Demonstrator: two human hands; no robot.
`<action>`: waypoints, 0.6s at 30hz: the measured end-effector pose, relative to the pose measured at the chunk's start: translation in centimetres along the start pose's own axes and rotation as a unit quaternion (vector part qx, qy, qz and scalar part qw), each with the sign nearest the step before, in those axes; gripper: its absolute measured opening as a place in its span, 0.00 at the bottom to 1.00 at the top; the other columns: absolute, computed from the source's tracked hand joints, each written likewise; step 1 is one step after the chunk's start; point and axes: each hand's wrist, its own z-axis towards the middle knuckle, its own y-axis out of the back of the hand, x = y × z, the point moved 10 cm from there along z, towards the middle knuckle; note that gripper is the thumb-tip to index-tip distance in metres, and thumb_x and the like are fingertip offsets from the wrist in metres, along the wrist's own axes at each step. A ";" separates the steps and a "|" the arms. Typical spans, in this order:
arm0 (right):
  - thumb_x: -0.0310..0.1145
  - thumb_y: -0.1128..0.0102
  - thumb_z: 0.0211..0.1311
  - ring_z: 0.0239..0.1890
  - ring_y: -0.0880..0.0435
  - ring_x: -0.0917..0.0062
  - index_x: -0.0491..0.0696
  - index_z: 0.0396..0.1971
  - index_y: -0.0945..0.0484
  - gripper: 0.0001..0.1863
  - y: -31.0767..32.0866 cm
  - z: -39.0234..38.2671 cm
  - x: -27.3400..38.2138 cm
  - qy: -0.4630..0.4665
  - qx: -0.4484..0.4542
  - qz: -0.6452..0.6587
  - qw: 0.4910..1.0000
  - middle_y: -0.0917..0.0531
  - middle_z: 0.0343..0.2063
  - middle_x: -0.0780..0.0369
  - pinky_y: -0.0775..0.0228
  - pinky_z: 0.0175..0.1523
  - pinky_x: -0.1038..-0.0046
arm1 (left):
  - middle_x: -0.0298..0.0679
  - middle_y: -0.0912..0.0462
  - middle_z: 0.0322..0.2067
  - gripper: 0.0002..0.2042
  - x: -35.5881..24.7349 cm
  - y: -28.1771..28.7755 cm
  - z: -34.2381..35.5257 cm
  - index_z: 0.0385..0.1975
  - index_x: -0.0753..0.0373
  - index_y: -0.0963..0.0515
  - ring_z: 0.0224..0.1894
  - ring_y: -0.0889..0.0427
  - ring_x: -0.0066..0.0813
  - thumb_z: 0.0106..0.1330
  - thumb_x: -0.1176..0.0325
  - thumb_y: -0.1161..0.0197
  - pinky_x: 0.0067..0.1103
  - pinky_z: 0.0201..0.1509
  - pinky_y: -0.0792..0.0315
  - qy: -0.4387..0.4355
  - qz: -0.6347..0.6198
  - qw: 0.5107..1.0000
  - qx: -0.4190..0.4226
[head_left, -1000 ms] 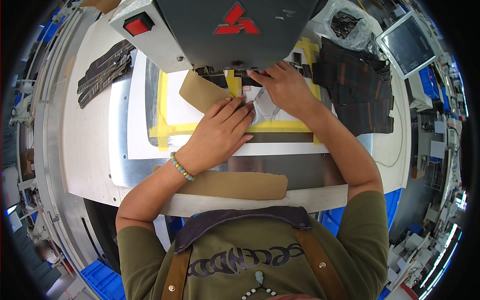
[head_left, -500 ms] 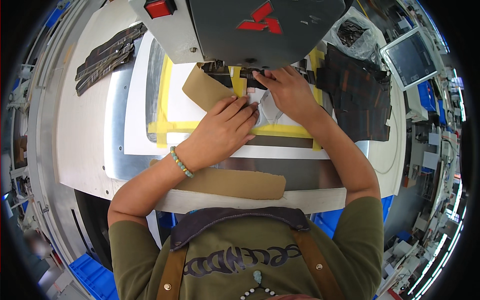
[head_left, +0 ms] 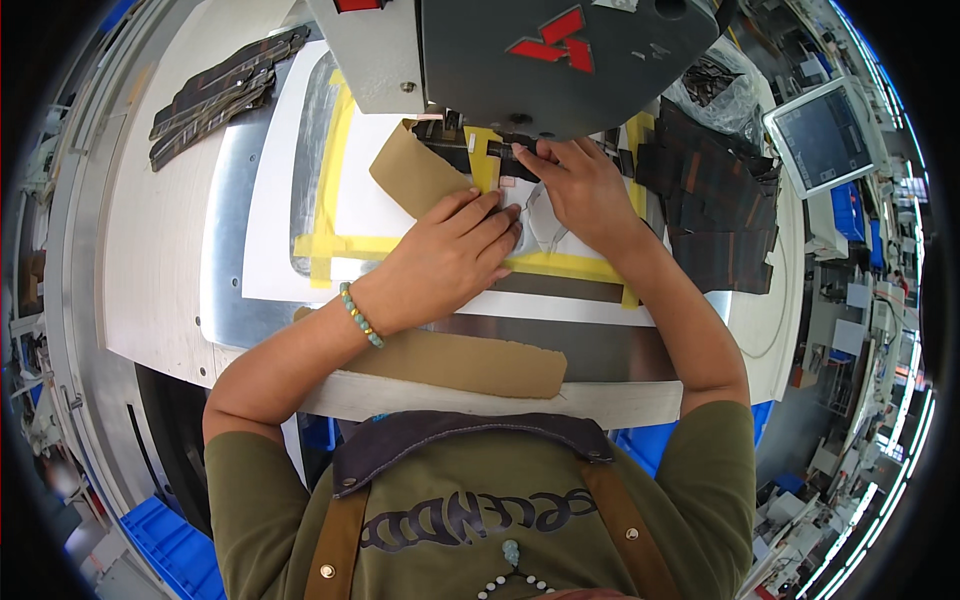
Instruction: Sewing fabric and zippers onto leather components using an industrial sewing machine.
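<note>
My left hand point(head_left: 445, 250) lies flat with its fingers stretched out. Its fingertips press on a clear plastic piece point(head_left: 537, 222) over the white sheet, beside the corner of a tan card piece point(head_left: 412, 170). Under the machine head point(head_left: 530, 75), my right hand point(head_left: 582, 192) is closed, thumb and forefinger together at a dark part point(head_left: 497, 152). Whether those fingers grip that part or something smaller is hidden. Yellow tape point(head_left: 360, 246) frames the white sheet point(head_left: 280, 240) around both hands.
Dark plaid fabric pieces point(head_left: 720, 205) are piled at the right, and more plaid strips point(head_left: 225, 95) at the far left. Behind the right pile sits a clear plastic bag point(head_left: 715, 90), near a screen point(head_left: 822, 135). Another tan card strip point(head_left: 470, 364) lies along the table's front edge.
The whole view has shifted slightly. Both hands keep nearly the same places and poses against the sheet and the machine.
</note>
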 end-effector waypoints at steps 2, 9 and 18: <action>0.21 0.33 0.58 0.40 0.19 0.69 0.46 0.48 0.10 0.17 -0.1 0.0 0.0 0.003 0.001 -0.001 1.000 0.23 0.37 0.63 0.19 0.47 0.65 | 0.43 0.17 0.59 0.20 0.0 0.0 -0.1 0.54 0.65 0.19 0.68 0.23 0.43 0.64 0.63 0.27 0.40 0.76 0.31 0.000 -0.001 1.000 0.001; 0.20 0.32 0.57 0.41 0.17 0.69 0.46 0.47 0.10 0.17 0.1 0.2 0.0 0.007 -0.008 -0.012 1.000 0.21 0.38 0.63 0.18 0.46 0.65 | 0.43 0.17 0.59 0.21 0.0 0.1 -0.1 0.54 0.66 0.18 0.67 0.22 0.43 0.64 0.63 0.27 0.40 0.76 0.31 -0.002 0.002 1.000 -0.004; 0.19 0.33 0.58 0.45 0.15 0.65 0.52 0.54 0.10 0.24 -0.6 -0.1 -0.9 -0.007 0.012 -0.013 1.000 0.18 0.43 0.63 0.18 0.49 0.63 | 0.43 0.17 0.60 0.22 0.1 -0.1 -0.2 0.55 0.67 0.18 0.68 0.23 0.44 0.64 0.63 0.27 0.40 0.76 0.32 0.001 0.001 1.000 -0.003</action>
